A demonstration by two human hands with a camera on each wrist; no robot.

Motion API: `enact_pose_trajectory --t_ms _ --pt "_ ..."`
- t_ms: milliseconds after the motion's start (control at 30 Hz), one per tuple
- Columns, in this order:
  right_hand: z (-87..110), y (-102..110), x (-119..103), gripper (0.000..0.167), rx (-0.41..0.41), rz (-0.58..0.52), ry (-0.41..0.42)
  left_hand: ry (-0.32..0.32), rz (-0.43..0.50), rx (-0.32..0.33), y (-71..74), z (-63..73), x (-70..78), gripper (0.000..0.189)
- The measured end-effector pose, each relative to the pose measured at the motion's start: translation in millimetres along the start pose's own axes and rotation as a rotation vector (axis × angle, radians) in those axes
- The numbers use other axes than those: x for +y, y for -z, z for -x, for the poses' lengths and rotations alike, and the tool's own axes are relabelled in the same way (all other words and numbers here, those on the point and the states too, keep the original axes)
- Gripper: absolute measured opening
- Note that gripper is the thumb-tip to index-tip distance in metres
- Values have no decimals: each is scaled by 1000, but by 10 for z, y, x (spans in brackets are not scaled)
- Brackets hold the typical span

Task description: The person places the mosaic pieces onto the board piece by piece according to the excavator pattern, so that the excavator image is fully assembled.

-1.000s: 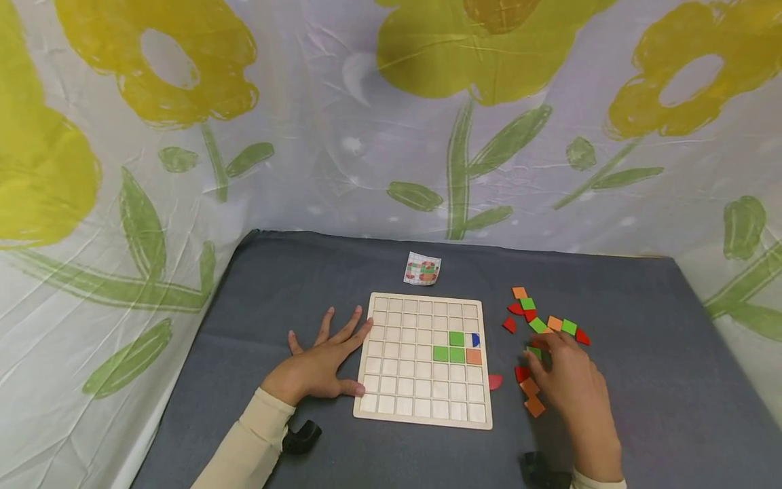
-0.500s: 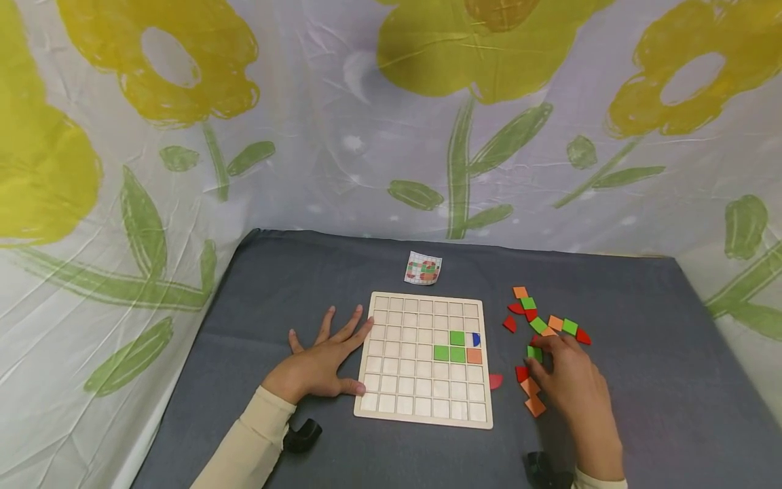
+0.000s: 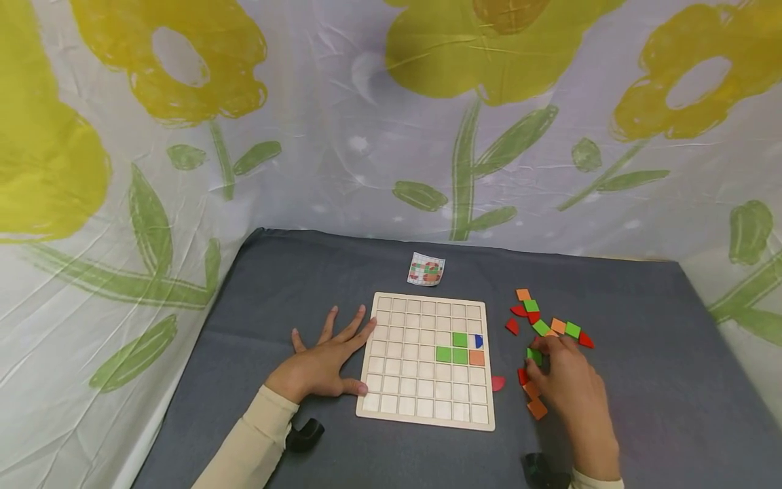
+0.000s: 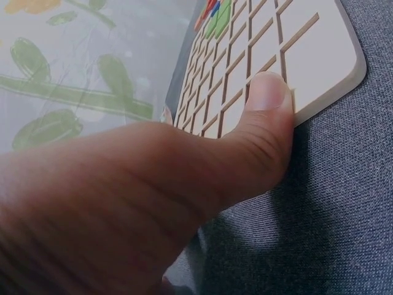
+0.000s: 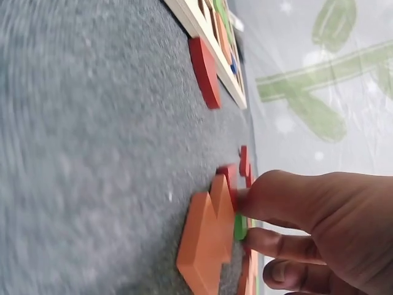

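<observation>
My left hand lies with fingers spread at the left edge of a pale wooden grid board. Its thumb tip rests on the board's rim, as the left wrist view also shows. Out to the right, my right hand reaches down into loose coloured tiles. Thumb and index finger pinch a green tile, partly hidden by the fingers in the right wrist view. Close by are a red tile and orange tiles. In the board sit several green tiles, an orange tile and a blue half-round piece.
Behind the board lies a small pattern card. A red rounded piece is beside the board's right edge. More orange, green and red tiles are scattered beyond my right hand. A flower-painted cloth hangs behind the dark table.
The green tile at my right fingertips shows a little more than a second ago. The view has shifted slightly. My left hand and the board stay in place.
</observation>
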State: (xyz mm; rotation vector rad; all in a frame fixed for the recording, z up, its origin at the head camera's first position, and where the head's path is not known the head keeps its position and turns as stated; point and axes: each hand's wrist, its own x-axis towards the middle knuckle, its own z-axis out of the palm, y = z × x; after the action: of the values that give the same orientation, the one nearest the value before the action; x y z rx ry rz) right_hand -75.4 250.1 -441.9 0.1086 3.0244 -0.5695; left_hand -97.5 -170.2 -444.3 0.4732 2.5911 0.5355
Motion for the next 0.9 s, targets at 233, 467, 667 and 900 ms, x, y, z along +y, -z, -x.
enact_pose_trajectory --t_ms 233,467,667,900 --pt "-9 -46 -74 35 34 5 8 -1 5 0 7 6 4 117" --pt "-11 -58 -291 37 105 -20 79 -1 13 -10 23 16 18 116" --pt "15 -198 -633 31 181 -69 227 1 11 -9 27 12 9 117" --pt "46 -359 -974 32 152 -74 324 -6 4 -10 16 19 0 117"
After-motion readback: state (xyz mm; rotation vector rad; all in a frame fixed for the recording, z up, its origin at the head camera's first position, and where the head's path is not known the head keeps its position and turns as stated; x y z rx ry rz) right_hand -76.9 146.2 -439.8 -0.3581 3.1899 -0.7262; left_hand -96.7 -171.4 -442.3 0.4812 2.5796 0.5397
